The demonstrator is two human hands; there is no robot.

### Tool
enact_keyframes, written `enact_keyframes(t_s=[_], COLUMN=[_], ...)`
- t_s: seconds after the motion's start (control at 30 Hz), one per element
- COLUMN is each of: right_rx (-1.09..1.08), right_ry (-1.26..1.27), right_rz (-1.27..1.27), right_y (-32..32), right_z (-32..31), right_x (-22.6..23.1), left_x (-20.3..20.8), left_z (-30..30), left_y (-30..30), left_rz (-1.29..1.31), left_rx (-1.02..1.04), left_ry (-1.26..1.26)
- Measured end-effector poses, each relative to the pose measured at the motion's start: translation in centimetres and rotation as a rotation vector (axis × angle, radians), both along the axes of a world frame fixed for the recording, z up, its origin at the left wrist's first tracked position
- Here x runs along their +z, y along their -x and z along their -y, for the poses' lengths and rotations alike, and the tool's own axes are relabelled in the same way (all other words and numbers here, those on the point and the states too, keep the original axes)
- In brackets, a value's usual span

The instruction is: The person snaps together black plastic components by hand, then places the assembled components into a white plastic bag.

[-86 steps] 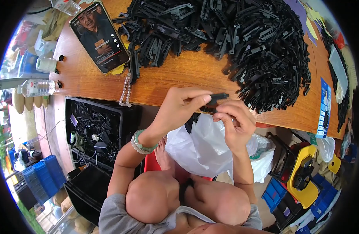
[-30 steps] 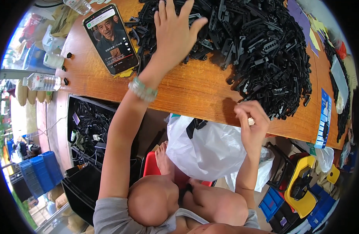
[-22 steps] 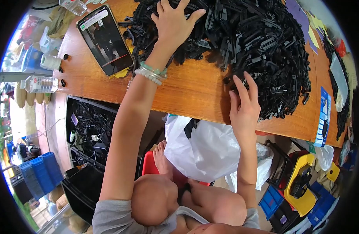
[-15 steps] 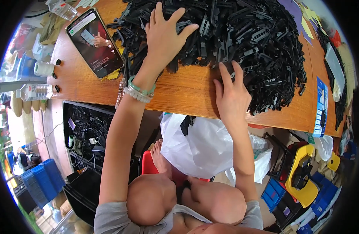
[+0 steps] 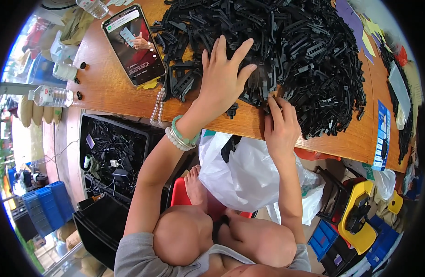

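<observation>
The left hand (image 5: 224, 87) was spread, fingers apart, above black parts (image 5: 323, 69) cropped at twelve o'clock; whether the right hand (image 5: 282, 128), toward one o'clock, gripped any was unclear.

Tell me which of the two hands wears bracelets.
The left hand, spread over the heap of black plastic parts: a green bracelet and a pale one circle its wrist. The right hand, at the heap's near edge, has a bare wrist.
</observation>
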State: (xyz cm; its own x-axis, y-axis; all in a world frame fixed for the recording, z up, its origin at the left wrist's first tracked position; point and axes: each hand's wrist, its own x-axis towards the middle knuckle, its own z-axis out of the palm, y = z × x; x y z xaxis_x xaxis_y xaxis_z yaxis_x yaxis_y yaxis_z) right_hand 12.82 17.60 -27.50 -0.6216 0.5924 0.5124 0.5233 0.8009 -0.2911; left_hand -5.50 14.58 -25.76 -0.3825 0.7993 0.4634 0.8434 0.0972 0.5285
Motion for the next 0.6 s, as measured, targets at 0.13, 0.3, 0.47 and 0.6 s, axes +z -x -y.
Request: enact_keyframes(t_s=[0.13, 0.3, 0.47, 0.6], right_rx=[0.013, 0.005, 0.062, 0.071], right_ry=[0.038, -0.038, -0.086, -0.074], right_rz=[-0.15, -0.227, -0.317, -0.437], right_y=[-0.3, -0.8, -1.0, -0.9], right_z=[0.2, 0.0, 0.0, 0.3], right_x=[-0.3, -0.2, -0.2, -0.6], left_x=[0.9, 1.2, 1.1, 0.6], left_z=[1.5, 3.6, 8.7, 9.3], left_y=[-0.3, 0.2, 1.1, 2.5], left_rz=[-0.061, -0.066, 0.009, 0.053], left_rx=[-0.007, -0.093, -0.008, 0.193], left_ry=[0.034, -0.188, -0.255, -0.109])
